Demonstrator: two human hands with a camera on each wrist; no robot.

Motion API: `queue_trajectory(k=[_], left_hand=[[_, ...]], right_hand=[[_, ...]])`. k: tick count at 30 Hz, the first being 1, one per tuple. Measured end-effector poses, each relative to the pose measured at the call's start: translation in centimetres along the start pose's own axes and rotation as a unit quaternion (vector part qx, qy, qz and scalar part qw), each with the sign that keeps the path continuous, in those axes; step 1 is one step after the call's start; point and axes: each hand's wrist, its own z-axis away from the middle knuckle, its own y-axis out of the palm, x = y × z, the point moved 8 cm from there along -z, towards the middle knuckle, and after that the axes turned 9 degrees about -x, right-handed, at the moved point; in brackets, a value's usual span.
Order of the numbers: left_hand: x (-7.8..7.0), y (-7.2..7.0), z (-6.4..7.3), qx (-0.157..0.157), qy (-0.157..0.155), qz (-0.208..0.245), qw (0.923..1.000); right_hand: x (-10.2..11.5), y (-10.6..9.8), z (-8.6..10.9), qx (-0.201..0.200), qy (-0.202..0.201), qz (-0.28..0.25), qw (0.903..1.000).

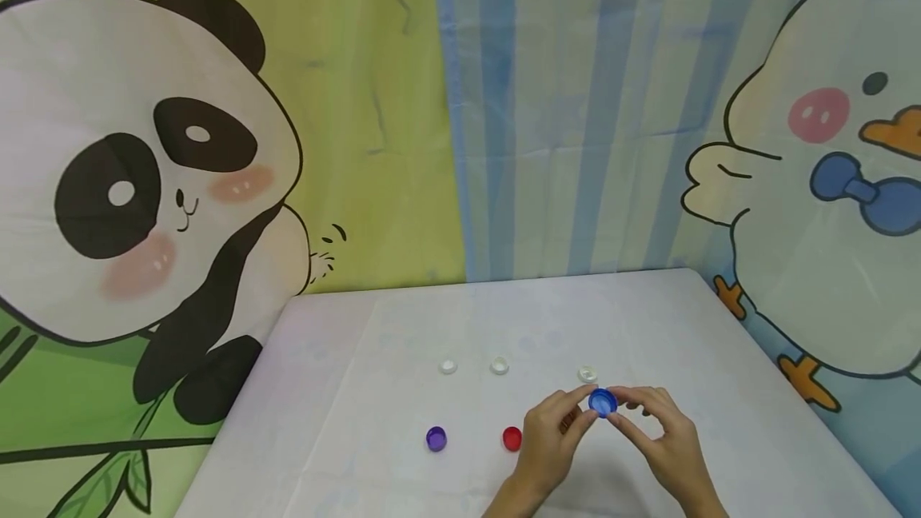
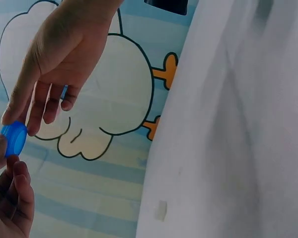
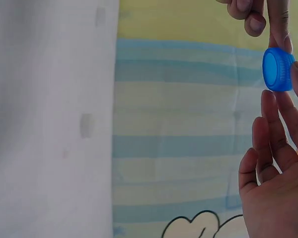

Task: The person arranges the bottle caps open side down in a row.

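A blue bottle cap with a ridged side is held up over the table between both hands, its hollow side facing the head camera. My left hand pinches its left edge between thumb and fingers, and my right hand pinches the right edge the same way. Both wrist views show the blue cap between the fingertips of the two hands. On the table, a red cap lies just left of my left hand, with a purple cap farther left.
Behind the coloured caps, a white cap, a second pale cap and a third pale cap lie in a loose row on the white-covered table. A printed curtain with cartoon animals hangs around the table.
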Motion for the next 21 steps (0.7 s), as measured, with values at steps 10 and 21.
queue_trajectory(k=[10, 21], left_hand=[[-2.5, -2.0, -1.2, -0.014, 0.054, 0.016, 0.9983], [-5.2, -3.7, -2.2, -0.005, 0.046, 0.044, 0.998]], right_hand=[[3.4, -1.0, -0.9, -0.021, -0.071, -0.059, 0.9955], [5.0, -1.3, -0.6, -0.057, -0.111, -0.075, 0.9894]])
